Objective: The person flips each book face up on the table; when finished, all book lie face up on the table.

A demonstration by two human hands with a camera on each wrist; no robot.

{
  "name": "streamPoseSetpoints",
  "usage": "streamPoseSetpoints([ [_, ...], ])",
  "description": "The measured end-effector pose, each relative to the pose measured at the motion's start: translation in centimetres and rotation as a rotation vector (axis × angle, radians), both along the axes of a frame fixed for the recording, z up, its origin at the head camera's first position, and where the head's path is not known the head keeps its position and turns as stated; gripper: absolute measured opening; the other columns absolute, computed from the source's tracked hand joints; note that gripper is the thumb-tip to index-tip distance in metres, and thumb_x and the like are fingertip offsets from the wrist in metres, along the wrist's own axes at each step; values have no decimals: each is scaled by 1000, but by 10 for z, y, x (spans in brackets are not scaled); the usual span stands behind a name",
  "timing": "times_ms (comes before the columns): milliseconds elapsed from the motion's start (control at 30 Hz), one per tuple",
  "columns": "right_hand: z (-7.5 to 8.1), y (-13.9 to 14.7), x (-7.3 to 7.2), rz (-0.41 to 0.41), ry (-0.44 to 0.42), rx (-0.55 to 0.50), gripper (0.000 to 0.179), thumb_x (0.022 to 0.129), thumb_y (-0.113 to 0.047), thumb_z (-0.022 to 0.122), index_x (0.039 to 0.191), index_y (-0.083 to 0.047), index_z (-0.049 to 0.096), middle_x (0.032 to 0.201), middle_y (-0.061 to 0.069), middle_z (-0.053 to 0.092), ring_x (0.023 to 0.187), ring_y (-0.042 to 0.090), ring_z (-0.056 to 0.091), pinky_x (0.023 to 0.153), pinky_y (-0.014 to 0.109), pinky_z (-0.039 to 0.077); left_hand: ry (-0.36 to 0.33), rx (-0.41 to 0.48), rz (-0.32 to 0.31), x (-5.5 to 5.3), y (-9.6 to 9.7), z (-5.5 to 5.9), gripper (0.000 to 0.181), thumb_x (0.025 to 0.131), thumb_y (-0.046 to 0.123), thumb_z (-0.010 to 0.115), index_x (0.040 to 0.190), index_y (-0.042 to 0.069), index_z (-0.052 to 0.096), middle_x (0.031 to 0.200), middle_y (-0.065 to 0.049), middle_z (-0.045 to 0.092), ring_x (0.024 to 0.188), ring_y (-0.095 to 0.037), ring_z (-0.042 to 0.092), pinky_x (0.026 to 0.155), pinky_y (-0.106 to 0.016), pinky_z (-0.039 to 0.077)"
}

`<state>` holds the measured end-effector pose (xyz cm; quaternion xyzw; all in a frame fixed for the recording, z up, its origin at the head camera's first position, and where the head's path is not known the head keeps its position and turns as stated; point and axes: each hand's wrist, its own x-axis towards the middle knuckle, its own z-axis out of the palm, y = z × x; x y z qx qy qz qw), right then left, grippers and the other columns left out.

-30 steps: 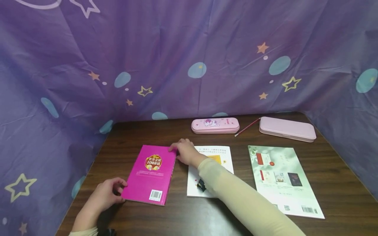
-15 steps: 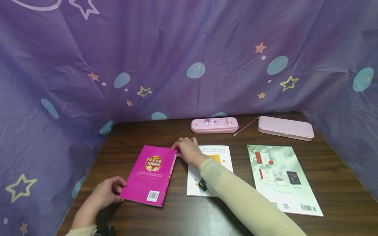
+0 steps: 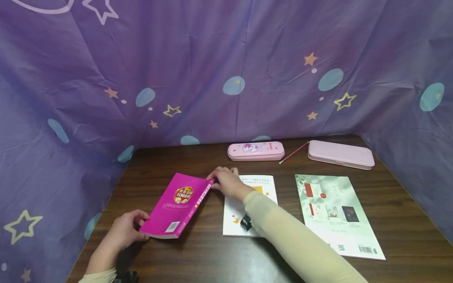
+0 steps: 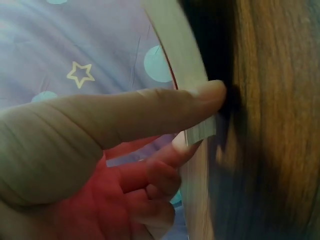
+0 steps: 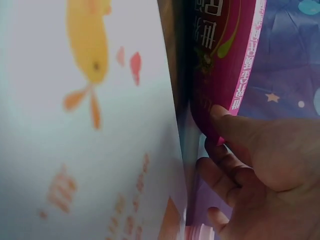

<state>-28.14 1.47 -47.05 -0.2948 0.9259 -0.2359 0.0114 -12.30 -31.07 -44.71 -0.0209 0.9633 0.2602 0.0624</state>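
A magenta paperback book (image 3: 170,208) with a round emblem and a barcode is tilted, its spine side raised off the dark table. My left hand (image 3: 125,232) pinches its lower left corner; in the left wrist view the thumb (image 4: 165,107) lies across the page edges with fingers on the other side. At the upper end of the spine, my right hand (image 3: 228,182) pinches the corner, and the right wrist view shows its thumb on the front of the magenta book (image 5: 227,65). Under the right forearm lies a white book (image 3: 233,220) with a yellow picture, partly covered by the arm.
A green-and-white book (image 3: 339,220) lies to the right on the wooden table (image 3: 226,255). Along the back are a pink pencil case with a rabbit (image 3: 256,151), a red pencil (image 3: 293,153) and a plain pink case (image 3: 341,153). A purple star-patterned cloth (image 3: 198,70) hangs behind.
The magenta book has gone from lying nearly flat to tilted, its right, spine side lifted and its cover bowed. My right hand has shifted slightly right; the left hand keeps its corner.
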Motion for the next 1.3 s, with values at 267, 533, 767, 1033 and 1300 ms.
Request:
streamPoseSetpoints([
  [267, 6, 4, 2, -15, -58, -43, 25, 95, -29, 72, 118, -22, 74, 118, 1, 68, 117, 24, 61, 105, 50, 31, 55, -35, 1, 1, -1, 2, 48, 66, 10, 93, 109, 6, 72, 92, -3, 76, 77, -13, 60, 75, -38, 44],
  [533, 7, 13, 4, -48, -52, -113, 24, 97, -29, 70, 117, -16, 73, 116, 2, 69, 115, 25, 62, 100, 48, 32, 85, 8, 38, 5, 3, 5, 34, 90, 12, 76, 122, 2, 68, 74, -2, 59, 63, -14, 48, 59, -30, 38],
  [767, 10, 21, 0, -74, -74, -166, 23, 97, -29, 70, 115, -17, 75, 117, 3, 68, 118, 26, 58, 100, 48, 34, 132, 89, 118, 4, 2, 9, 32, 95, 19, 74, 122, 4, 68, 69, 0, 53, 58, -10, 45, 55, -28, 39],
  [1033, 9, 28, -7, -71, -62, -296, 19, 97, -27, 71, 112, -16, 74, 116, 2, 70, 120, 24, 60, 99, 47, 37, 339, 122, 199, 0, 5, 11, 23, 93, 20, 77, 113, 9, 73, 81, -3, 64, 64, -2, 49, 56, -25, 39],
  [1300, 15, 32, -11, -72, -43, -403, 25, 97, -30, 71, 115, -14, 73, 119, 4, 72, 122, 23, 64, 113, 48, 38, 525, 209, 307, -2, 11, 16, 20, 87, 13, 83, 105, 8, 75, 71, 0, 67, 59, 2, 51, 52, -19, 40],
])
